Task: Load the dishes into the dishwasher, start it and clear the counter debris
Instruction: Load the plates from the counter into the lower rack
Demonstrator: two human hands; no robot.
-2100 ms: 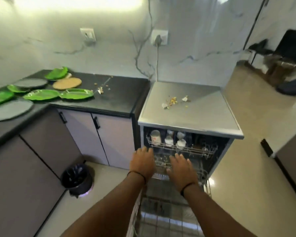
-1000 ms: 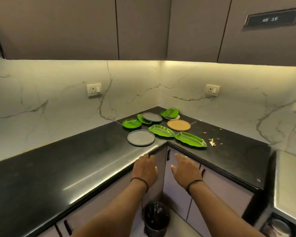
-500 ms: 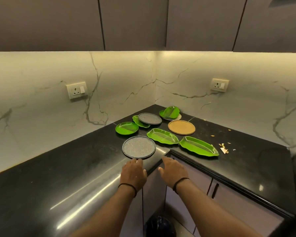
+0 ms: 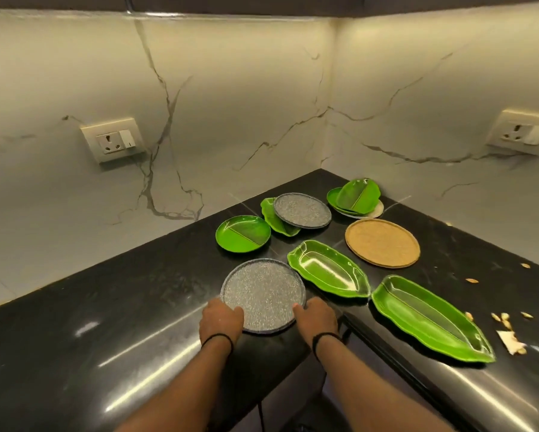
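On the worktop, head view: dishes spread round the inner corner of a black L-shaped worktop (image 4: 112,307), below marble walls.
Left hand (image 4: 221,319): rests on the near-left rim of the grey plate (image 4: 263,294), fingers curled over its edge, thumb lying on the plate's face.
Right hand (image 4: 316,318): at the near-right rim of the same plate, thumb on the rim, fingers bent down beside it; whether they are under the plate I cannot tell.
Grey plate: flat on the worktop at its front edge, held between both hands.
Leaf dish (image 4: 329,269): green, just right of the grey plate, apart from it.
Long leaf dish (image 4: 430,318): green, further right, near the front edge.
Round green dish (image 4: 242,233): divided in two, behind the grey plate.
Second grey plate (image 4: 302,210): tilted, leaning on a green leaf plate (image 4: 276,224) beneath its left side.
Tan plate (image 4: 382,243): flat, behind the leaf dish.
Green stack (image 4: 355,196): several green dishes piled in the corner on a pale plate.
Debris (image 4: 509,336): crumbs and scraps scattered on the worktop right of the long leaf dish.
Sockets: one (image 4: 114,141) on the left wall, one (image 4: 522,134) on the right wall.
Wrists: a dark band on each.
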